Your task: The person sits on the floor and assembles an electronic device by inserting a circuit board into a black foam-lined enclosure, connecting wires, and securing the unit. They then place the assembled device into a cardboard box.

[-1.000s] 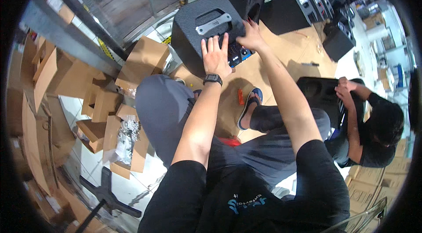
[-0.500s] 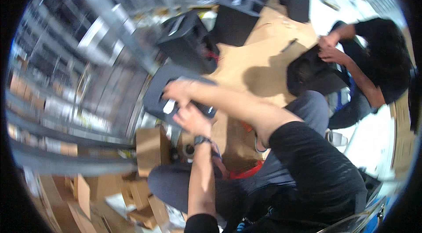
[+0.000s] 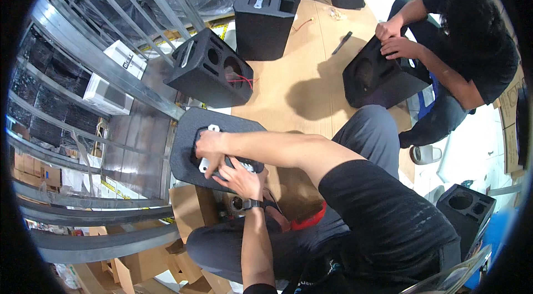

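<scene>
A black speaker cabinet (image 3: 189, 127) lies tilted against my knees, its handle recess facing up. My right hand (image 3: 210, 144) reaches across from the right and closes over the white handle bar (image 3: 213, 127) set in that recess. My left hand (image 3: 240, 176), with a dark watch on the wrist, rests at the recess's near edge, its fingers curled on a small silvery piece (image 3: 251, 167). What lies under both palms is hidden.
More black cabinets stand behind: one with round holes (image 3: 214, 69), an upright one (image 3: 264, 19) and another at lower right (image 3: 463, 205). A seated co-worker (image 3: 472, 44) handles a cabinet (image 3: 377, 77). Metal racking (image 3: 100, 127) runs along the left, with cardboard boxes (image 3: 139, 263) below.
The view has swung round, so the cabinet now sits lower left instead of ahead. Both hands have stayed on its recess; the right hand has closed over the white bar.
</scene>
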Demonstrator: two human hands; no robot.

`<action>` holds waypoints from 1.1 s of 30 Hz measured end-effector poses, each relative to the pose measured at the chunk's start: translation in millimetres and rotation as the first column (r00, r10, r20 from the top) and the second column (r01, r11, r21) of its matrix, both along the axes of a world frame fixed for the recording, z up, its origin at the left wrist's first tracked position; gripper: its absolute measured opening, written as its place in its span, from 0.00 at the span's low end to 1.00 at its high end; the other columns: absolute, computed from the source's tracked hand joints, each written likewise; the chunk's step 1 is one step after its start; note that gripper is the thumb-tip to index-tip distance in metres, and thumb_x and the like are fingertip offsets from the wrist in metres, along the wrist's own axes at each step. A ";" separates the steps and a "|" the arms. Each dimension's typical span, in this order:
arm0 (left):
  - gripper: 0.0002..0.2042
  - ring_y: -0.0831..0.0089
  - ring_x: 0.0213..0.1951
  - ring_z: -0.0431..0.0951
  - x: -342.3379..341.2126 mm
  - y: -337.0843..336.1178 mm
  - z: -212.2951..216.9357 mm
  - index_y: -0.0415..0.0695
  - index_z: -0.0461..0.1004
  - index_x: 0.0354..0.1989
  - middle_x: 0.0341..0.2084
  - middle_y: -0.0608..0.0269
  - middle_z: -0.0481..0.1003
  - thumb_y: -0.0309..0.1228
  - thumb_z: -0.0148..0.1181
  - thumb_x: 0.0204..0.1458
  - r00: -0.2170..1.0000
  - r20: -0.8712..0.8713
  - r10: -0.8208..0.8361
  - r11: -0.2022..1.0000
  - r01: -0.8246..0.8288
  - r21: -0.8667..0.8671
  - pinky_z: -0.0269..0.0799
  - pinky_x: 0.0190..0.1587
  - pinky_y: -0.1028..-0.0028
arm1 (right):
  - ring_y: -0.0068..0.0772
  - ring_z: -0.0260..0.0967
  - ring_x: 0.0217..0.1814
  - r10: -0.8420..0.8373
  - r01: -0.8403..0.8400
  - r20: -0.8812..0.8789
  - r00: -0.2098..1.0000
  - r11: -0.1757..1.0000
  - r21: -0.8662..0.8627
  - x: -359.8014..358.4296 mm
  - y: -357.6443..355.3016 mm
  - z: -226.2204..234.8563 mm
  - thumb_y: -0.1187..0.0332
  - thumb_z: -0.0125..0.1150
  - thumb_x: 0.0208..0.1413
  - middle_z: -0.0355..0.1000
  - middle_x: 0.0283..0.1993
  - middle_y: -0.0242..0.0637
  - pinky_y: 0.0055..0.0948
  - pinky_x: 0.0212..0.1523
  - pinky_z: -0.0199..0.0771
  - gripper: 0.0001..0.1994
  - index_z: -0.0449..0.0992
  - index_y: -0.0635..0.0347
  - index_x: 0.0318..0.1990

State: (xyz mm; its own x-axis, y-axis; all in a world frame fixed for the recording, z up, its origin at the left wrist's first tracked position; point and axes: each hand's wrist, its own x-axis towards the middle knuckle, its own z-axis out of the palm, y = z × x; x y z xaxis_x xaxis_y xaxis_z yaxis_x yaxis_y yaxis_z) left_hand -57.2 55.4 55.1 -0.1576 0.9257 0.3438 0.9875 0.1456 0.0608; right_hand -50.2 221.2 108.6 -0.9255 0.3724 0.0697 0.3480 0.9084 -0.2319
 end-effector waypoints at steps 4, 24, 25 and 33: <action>0.53 0.44 0.69 0.58 29.0 -25.5 11.4 0.46 0.65 0.66 0.62 0.41 0.63 0.52 0.81 0.25 0.987 0.146 -0.072 0.997 0.071 0.018 0.36 0.73 0.35 | 0.52 0.81 0.37 -0.027 0.026 -0.046 0.999 0.999 -0.032 28.5 -22.2 -0.6 0.27 0.64 0.42 0.81 0.30 0.46 0.47 0.41 0.78 0.36 0.85 0.58 0.29; 0.57 0.45 0.67 0.60 163.2 -22.1 34.3 0.55 0.60 0.72 0.64 0.40 0.60 0.45 0.84 0.24 0.763 0.112 -0.637 0.766 0.643 -0.027 0.38 0.72 0.34 | 0.51 0.80 0.33 -0.628 0.620 -0.049 0.777 0.776 -0.115 271.9 -60.0 38.7 0.32 0.70 0.39 0.79 0.26 0.46 0.45 0.36 0.79 0.32 0.83 0.59 0.26; 0.56 0.45 0.67 0.60 168.7 -12.1 34.5 0.55 0.61 0.71 0.63 0.39 0.61 0.43 0.83 0.25 0.718 0.160 -0.678 0.729 0.684 0.022 0.39 0.72 0.34 | 0.51 0.80 0.33 -0.648 0.640 -0.080 0.758 0.761 -0.105 282.8 -53.8 37.5 0.32 0.70 0.39 0.79 0.26 0.46 0.45 0.37 0.79 0.33 0.83 0.58 0.26; 0.57 0.43 0.69 0.56 224.4 92.5 38.1 0.55 0.64 0.70 0.63 0.38 0.60 0.44 0.80 0.18 0.610 0.165 -0.775 0.611 0.790 -0.048 0.37 0.73 0.36 | 0.46 0.81 0.37 -0.814 0.814 -0.116 0.569 0.578 -0.064 360.7 28.3 23.9 0.28 0.69 0.37 0.80 0.27 0.44 0.43 0.44 0.76 0.34 0.85 0.55 0.28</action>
State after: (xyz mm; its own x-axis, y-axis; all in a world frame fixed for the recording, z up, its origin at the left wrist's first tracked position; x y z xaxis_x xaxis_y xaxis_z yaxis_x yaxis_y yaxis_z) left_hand 167.2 147.9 93.2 0.6130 0.7431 0.2684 0.7134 -0.6666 0.2162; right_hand 310.5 249.5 132.5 -0.2154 0.9646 0.1524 0.9094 0.2550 -0.3286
